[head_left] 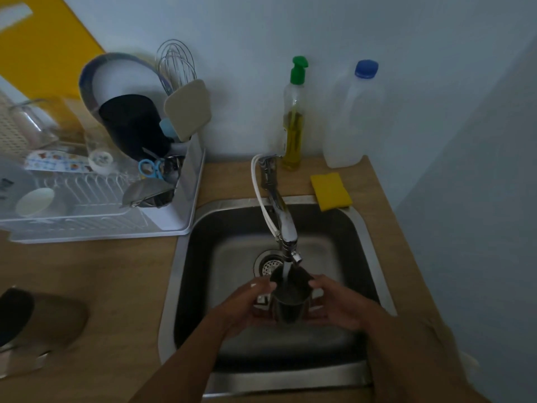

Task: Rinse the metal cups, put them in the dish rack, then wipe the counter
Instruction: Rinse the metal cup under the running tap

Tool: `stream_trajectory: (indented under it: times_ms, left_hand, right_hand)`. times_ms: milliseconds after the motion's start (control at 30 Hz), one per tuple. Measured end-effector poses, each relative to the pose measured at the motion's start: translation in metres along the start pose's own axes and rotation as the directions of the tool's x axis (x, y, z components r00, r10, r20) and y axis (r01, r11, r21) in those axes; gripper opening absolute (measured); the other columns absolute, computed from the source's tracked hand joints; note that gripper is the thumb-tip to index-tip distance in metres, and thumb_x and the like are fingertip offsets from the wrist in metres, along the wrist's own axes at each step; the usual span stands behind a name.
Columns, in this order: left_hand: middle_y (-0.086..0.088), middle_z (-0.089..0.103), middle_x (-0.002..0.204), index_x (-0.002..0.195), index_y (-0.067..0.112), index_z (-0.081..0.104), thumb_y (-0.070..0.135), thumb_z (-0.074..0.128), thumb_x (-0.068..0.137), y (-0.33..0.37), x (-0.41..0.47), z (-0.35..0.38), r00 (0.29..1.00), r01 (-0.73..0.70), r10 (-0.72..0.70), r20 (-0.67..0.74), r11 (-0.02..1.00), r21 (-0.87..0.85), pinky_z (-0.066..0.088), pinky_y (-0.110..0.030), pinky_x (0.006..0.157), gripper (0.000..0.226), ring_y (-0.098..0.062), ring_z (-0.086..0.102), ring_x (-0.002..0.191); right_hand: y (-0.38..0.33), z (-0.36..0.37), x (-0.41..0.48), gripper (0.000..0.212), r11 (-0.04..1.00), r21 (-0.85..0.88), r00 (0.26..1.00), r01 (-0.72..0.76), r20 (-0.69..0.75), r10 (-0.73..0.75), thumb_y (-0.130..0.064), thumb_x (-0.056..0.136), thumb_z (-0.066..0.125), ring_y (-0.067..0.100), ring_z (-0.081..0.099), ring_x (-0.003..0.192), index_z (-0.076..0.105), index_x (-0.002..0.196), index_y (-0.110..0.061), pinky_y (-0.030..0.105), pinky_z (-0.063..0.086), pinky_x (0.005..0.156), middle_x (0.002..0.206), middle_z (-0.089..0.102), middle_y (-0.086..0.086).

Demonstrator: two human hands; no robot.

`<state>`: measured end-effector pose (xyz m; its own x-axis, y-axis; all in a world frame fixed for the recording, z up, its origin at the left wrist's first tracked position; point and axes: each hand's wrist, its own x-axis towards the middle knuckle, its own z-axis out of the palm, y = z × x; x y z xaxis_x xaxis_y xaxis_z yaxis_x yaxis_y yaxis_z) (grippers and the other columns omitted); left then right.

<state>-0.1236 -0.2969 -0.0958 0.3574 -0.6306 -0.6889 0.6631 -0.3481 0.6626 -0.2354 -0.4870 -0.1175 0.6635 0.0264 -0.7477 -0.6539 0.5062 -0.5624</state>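
Observation:
Over the steel sink (360, 225) I hold a metal cup (289, 303) upright under the faucet (283, 225), and water runs from the spout into it. My left hand (247, 306) grips the cup's left side; my right hand (334, 303) grips its right side, thumb at the rim. A second metal cup (43, 318) lies on its side on the wooden counter at the far left. The white dish rack (174, 225) stands left of the sink, with a metal cup (148, 193) lying in it.
A yellow sponge (331, 190) lies at the sink's back right corner. Behind it stand a soap bottle (295, 117) with a green pump and a white bottle (353, 117) with a blue cap. The rack holds a plate, whisk, spatula, scissors and a small bowl.

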Motion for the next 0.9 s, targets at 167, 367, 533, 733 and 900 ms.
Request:
stream_trajectory:
  times_ms: [167,367,533,733,900]
  left_hand:
    - [-0.011,0.057,0.127,0.123,0.024,0.060,0.029,0.059,0.089,0.010,0.008,-0.001,0.991,-0.094,0.087,-0.102,0.993,-0.064,0.056,-0.048,0.090,0.034,-0.036,0.060,0.113]
    - [-0.015,0.052,0.131,0.127,0.024,0.057,0.032,0.065,0.079,0.006,0.007,-0.013,0.999,0.039,-0.039,-0.012,0.999,0.021,0.056,-0.044,0.084,0.049,-0.038,0.059,0.111]
    - [-0.010,0.053,0.131,0.127,0.030,0.056,0.028,0.059,0.089,0.004,0.012,0.015,0.996,-0.083,0.082,-0.034,0.996,-0.030,0.050,-0.048,0.096,0.038,-0.035,0.057,0.114]
    - [-0.016,0.057,0.124,0.119,0.023,0.061,0.028,0.062,0.085,0.002,0.004,-0.020,0.999,0.019,-0.019,-0.045,1.000,-0.021,0.044,-0.053,0.103,0.035,-0.040,0.054,0.119]
    - [-0.010,0.054,0.131,0.132,0.029,0.053,0.035,0.066,0.077,-0.005,0.009,0.018,1.000,-0.023,0.023,-0.009,1.000,-0.001,0.050,-0.046,0.097,0.057,-0.034,0.057,0.115]
  right_hand:
    - [-0.021,0.017,0.010,0.044,0.991,0.046,0.988,0.126,-0.091,-0.121,-0.039,0.072,0.065,0.034,0.057,0.104,0.063,0.113,-0.022,0.041,0.050,0.086,0.118,0.056,0.018]
    - [0.002,0.008,0.007,0.055,0.998,0.028,0.998,0.063,-0.016,-0.062,-0.037,0.068,0.073,0.043,0.054,0.116,0.063,0.121,-0.033,0.049,0.049,0.097,0.133,0.050,0.024]
    - [-0.016,-0.005,0.012,0.061,0.994,0.033,0.984,0.109,-0.143,-0.103,-0.042,0.068,0.072,0.040,0.058,0.111,0.060,0.123,-0.020,0.047,0.051,0.095,0.125,0.055,0.023]
    - [0.003,0.018,0.010,0.035,0.995,0.031,0.995,0.090,-0.042,-0.089,-0.037,0.079,0.068,0.037,0.057,0.108,0.067,0.113,-0.030,0.044,0.052,0.089,0.123,0.055,0.018]
    - [-0.010,-0.010,0.007,0.062,0.998,-0.004,0.988,0.056,-0.145,-0.056,-0.043,0.067,0.070,0.044,0.055,0.117,0.059,0.123,-0.018,0.046,0.048,0.096,0.129,0.052,0.026]
